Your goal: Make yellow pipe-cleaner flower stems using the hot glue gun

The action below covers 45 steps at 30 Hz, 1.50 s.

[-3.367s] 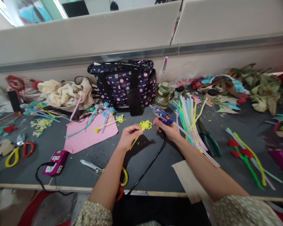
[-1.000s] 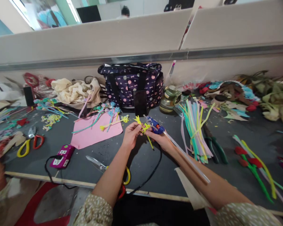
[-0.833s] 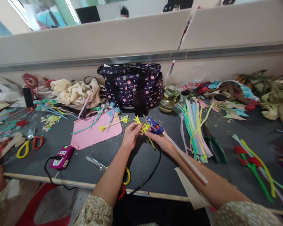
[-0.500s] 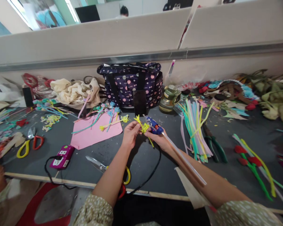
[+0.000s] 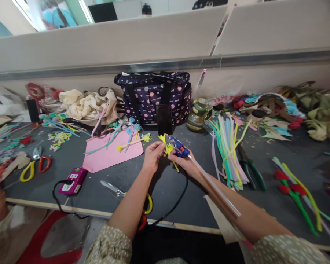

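Over the middle of the dark table, my left hand pinches a yellow pipe-cleaner flower whose short stem points down. My right hand is wrapped round a blue glue gun, and its thumb reaches to the flower. The gun's nozzle lies close beside the flower; whether they touch I cannot tell. A long clear glue stick sticks out of the gun's back along my right forearm. Scissors lie partly under my left forearm. Left of my hands, a pink sheet bears several pipe-cleaner flowers.
A purple power block with a black cord sits at the left. At the back stand a dotted bag, a dark phone and a green-lidded jug. Rightward lie bundled pipe cleaners, green-handled pliers and red pipe-cleaner flowers.
Both hands stay nearly in place with the flower and the glue gun. The flower's top has shifted very slightly; the view has tilted a little.
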Tool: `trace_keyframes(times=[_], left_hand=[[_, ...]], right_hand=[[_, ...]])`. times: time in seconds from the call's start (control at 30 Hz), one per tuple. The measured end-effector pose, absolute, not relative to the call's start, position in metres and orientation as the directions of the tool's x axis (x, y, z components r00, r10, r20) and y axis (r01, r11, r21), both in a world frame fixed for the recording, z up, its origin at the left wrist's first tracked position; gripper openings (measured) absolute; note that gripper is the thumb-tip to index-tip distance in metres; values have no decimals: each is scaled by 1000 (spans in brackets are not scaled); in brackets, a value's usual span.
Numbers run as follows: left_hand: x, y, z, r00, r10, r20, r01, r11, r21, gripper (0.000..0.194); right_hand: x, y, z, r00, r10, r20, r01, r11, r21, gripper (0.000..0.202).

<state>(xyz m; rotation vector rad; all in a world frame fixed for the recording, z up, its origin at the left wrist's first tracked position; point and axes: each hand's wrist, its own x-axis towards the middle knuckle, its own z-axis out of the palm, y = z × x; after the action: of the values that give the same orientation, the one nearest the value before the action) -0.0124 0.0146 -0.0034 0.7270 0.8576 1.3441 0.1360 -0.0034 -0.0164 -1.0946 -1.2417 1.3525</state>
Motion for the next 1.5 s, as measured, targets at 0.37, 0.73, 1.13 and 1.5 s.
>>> trace_keyframes(times=[0.37, 0.73, 1.13, 1.5], left_hand=[[-12, 14, -3, -14, 995, -99, -473, 81, 877, 24], [-11, 12, -1, -50, 996, -74, -398, 48, 916, 24], [-9, 12, -4, 32, 986, -166, -554, 156, 818, 24], [-10, 12, 0, 30, 987, -156, -570, 145, 809, 28]], right_hand=[[135, -5, -13, -155, 987, 32, -76, 21, -997, 27], [132, -9, -10, -125, 991, 49, -11, 48, -999, 31], [131, -8, -17, -112, 992, 65, -41, 60, -997, 31], [133, -9, -15, -123, 990, 74, -4, 74, -997, 32]])
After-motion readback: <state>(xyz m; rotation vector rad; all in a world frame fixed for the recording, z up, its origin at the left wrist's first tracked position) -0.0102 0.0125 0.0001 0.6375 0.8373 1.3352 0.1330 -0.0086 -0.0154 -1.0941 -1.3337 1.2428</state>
